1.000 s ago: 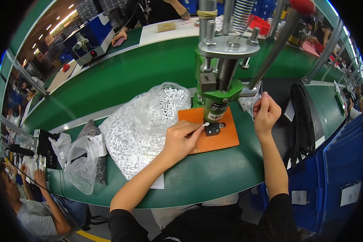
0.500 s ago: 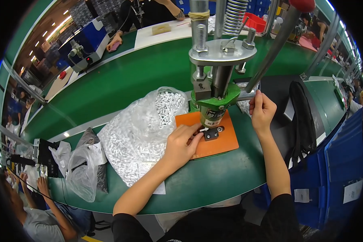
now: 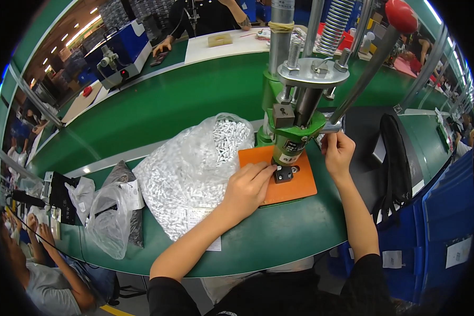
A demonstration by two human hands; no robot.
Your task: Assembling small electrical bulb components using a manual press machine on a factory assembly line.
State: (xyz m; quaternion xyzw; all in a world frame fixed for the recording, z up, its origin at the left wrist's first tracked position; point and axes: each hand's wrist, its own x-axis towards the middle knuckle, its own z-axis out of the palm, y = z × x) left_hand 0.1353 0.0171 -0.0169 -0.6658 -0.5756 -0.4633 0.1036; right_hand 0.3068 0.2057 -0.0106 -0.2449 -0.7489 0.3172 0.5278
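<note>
On the green surface (image 3: 289, 231), below the green head of a hand press (image 3: 297, 138), a black block (image 3: 283, 175) sits on an orange plate (image 3: 300, 190). A small white piece (image 3: 279, 167) shows at the block's upper left corner, immediately beside the fingertips of the left grip (image 3: 247, 187). Thumb and forefinger of that grip are drawn together at the block's left edge; whether they pinch the white piece cannot be told, as the fingers hide most of that spot. The right grip (image 3: 339, 154) is curled, raised just below the metal hub (image 3: 332, 128) of the press lever (image 3: 367, 73); contact with the hub cannot be confirmed, nor what, if anything, the folded fingers hold. The lever (fitted with a red knob (image 3: 402, 16)) slants up to the right.

Left of the plate lies a large clear bag (image 3: 168, 181) of white pieces (image 3: 229, 138), its mouth open. Farther left is a bag of dark contents (image 3: 137, 226). A long black pouch (image 3: 395, 158) lies to the right.
</note>
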